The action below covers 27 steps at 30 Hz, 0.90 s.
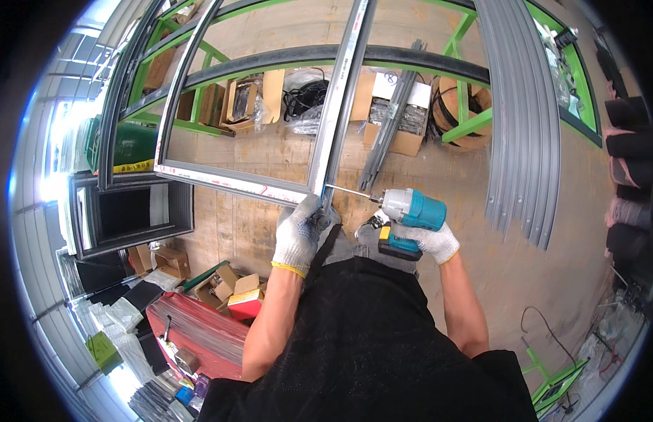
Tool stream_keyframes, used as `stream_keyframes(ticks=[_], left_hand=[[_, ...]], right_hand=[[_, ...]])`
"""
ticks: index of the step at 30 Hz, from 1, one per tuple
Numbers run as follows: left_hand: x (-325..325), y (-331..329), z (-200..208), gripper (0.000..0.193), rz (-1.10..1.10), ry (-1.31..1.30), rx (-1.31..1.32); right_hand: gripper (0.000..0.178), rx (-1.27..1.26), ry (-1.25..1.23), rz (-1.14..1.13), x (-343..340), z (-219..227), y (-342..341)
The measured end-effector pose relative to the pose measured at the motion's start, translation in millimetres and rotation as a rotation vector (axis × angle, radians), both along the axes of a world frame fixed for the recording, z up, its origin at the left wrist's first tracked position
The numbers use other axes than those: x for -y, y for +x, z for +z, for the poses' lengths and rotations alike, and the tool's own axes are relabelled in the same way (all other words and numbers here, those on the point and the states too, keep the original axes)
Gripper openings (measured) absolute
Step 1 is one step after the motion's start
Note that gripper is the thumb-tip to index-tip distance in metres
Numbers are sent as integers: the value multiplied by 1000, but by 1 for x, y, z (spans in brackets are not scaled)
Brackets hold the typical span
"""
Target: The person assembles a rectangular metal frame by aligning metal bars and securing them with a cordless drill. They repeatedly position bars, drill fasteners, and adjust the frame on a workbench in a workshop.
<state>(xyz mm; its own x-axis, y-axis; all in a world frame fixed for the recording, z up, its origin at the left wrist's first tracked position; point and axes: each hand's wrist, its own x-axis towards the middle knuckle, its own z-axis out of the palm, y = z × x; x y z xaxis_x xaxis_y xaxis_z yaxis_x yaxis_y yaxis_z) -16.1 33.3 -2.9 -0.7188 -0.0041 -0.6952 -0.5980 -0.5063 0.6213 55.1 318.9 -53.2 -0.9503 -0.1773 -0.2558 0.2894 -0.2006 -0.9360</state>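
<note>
My right hand, in a white glove, is wrapped round the grip of a teal and grey cordless drill. Its long thin bit points left, with the tip at the near right corner of a metal window frame. At that same corner my gloved left hand has its fingers closed on the frame's edge; the fingertips are partly hidden. White film with red print covers parts of the frame. Whether the bit's tip touches a screw is too small to tell.
The frame lies on a green stand with black-padded rails. Long grey profiles hang over its right side. Beneath are open cardboard boxes and coiled cable. Dark frames stand at left, near a red wrapped stack.
</note>
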Motion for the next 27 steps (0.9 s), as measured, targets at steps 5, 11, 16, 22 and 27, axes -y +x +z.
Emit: stream_keyframes(ticks=[5,11,16,22,27], left_hand=[[0,-2,0,20,-2,1,-25],[5,-2,-4,30,-53,-37,-58],[5,0,-5,30,10,-43,-38],[8,-1,-3,27,5,-63,-55],[11,-2,1,32,-41,-65,-55]], right_hand=[[69,298,-91,30,-9,-8,-14],[66,120,118,96,-12,-7,-22],[61,58,111,121,-13,-7,-24],[59,211,47,121,-12,-7,-28],[57,260,-23,112,-11,2,-40]])
